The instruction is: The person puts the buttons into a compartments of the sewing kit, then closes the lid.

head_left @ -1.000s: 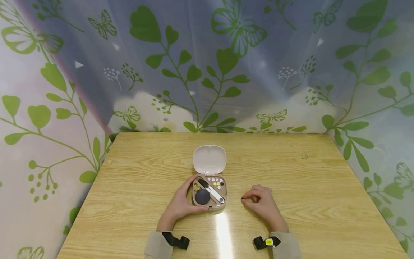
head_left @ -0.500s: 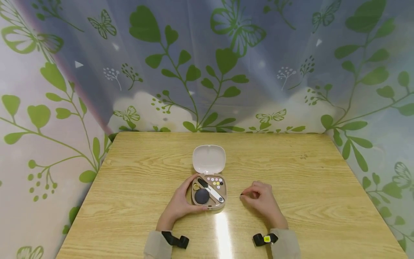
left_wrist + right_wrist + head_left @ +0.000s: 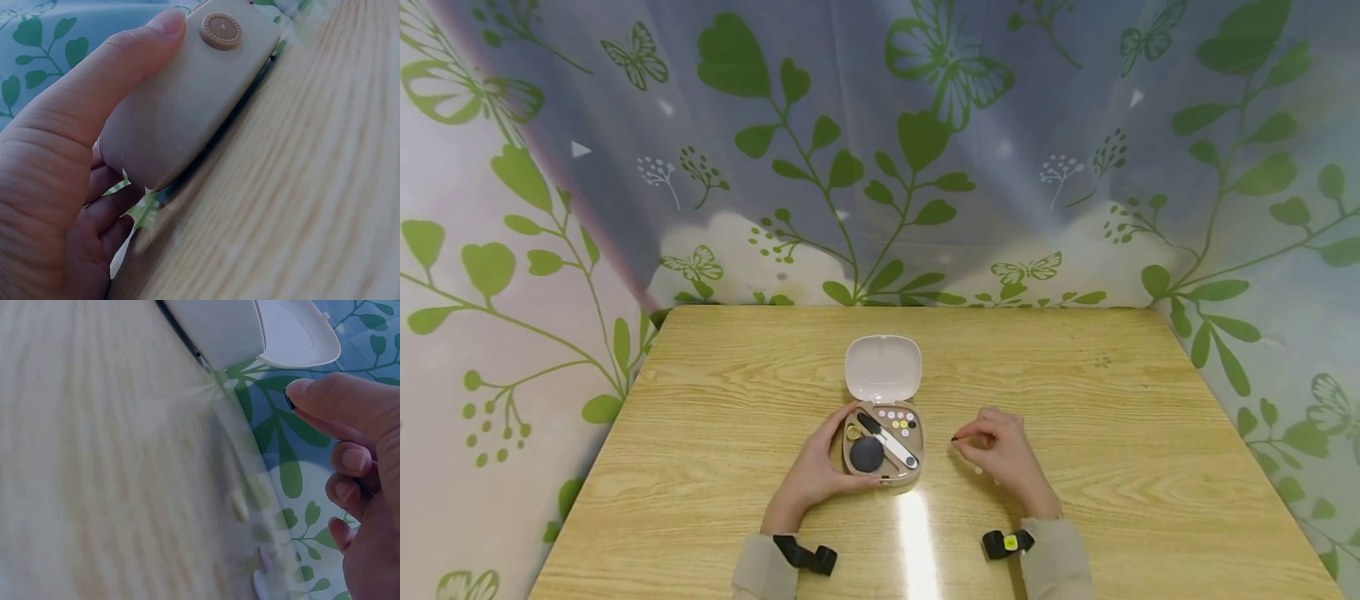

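Note:
An open sewing kit box (image 3: 904,479) lies on the table, its pale lid (image 3: 883,367) tipped back. My left hand (image 3: 812,471) grips the box from the left, with the thumb along the front wall beside a round button-shaped catch (image 3: 222,29). Inside are white-handled thread snips (image 3: 897,447), a dark round piece (image 3: 867,454), a gold ring-like thimble (image 3: 853,432) and several small buttons (image 3: 903,424) in the upper right compartment. To the right of the box, my right hand (image 3: 1006,457) pinches a small black button (image 3: 289,402) between thumb and index finger, apart from the box.
Loose buttons lie on the table below my right hand, among them a yellow button (image 3: 239,505) and a white button (image 3: 260,585). The wooden table (image 3: 737,358) reaches back to a leaf-patterned curtain (image 3: 820,167), which also hangs at both sides.
My right hand has risen and moved slightly up and left toward the box with the black button, uncovering loose buttons beneath it. My left hand keeps its grip on the box.

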Demonstrator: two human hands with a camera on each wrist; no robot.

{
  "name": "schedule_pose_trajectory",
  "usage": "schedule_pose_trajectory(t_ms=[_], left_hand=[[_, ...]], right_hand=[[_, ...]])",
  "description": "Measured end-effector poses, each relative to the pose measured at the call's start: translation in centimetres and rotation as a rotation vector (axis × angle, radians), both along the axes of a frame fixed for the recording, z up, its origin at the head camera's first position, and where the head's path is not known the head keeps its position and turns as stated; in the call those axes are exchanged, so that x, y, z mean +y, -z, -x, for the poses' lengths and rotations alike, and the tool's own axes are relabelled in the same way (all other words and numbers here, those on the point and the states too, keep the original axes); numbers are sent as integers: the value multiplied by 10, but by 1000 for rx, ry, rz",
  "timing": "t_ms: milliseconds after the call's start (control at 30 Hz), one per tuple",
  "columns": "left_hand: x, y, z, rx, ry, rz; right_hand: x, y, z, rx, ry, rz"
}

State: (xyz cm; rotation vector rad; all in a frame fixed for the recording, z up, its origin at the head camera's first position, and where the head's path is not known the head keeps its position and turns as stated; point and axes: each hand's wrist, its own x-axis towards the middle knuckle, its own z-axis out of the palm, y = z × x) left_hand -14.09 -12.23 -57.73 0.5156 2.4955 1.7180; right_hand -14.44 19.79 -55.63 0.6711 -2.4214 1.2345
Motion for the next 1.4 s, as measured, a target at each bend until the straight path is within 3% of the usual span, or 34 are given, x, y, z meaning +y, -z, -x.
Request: schedule_pose_trajectory(t_ms=[433,900,967,1167,1267,1400], left_hand=[[0,-1,1,12,15,-13],[1,-1,0,-1,15,-36],[2,-5,-1,-7,14,-34],[4,-35,-11,-12,30,-25],[4,-41,-13,-10,31,-20],[3,-22,-7,-3,26,-27]], right_hand=[[-10,-9,15,90,-59,7],[-26,-18,20,-10,-40,-15],[-28,-20,21,-27,-41,-14],[-36,-24,23,-63,-46,-28],[-40,-24,24,-72,-47,-26],[-45,-23,25,-65,-57,-23]])
